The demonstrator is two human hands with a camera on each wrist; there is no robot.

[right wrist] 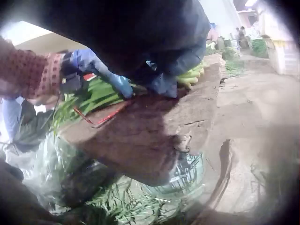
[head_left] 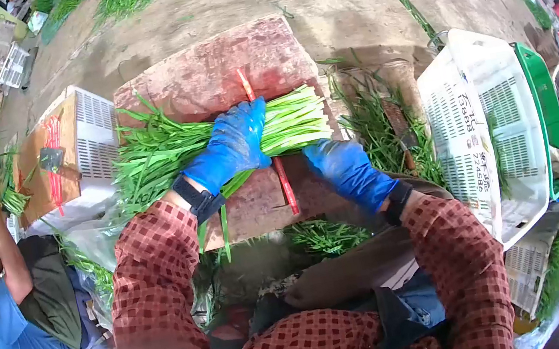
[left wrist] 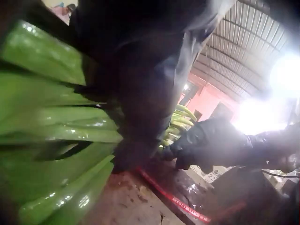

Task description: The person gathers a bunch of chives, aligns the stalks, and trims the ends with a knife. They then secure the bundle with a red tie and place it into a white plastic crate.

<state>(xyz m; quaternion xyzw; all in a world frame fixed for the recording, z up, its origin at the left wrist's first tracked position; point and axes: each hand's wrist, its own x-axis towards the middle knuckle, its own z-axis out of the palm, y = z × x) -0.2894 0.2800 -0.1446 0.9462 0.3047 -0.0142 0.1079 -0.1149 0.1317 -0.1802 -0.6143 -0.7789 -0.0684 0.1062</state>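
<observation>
A thick bunch of long green stalks [head_left: 296,121], leafy to the left and pale at the trimmed ends, lies across a reddish board [head_left: 255,208]. My left hand [head_left: 233,141], in a blue glove, grips the bunch from above around its middle. Under the bunch runs a red printed tape [head_left: 284,185], its ends showing on both sides. My right hand [head_left: 351,171], also gloved in blue, has its fingertips right at the near corner of the pale stem ends. The left wrist view shows broad wet leaves [left wrist: 61,122] close up beside the dark glove.
At right stands a white plastic crate [head_left: 454,138] with a green crate behind it. Loose greens and a wooden-handled blade [head_left: 401,128] lie between crate and board. To the left are another crate [head_left: 96,127] with red ties beside it and a seated person [head_left: 16,300] holding greens.
</observation>
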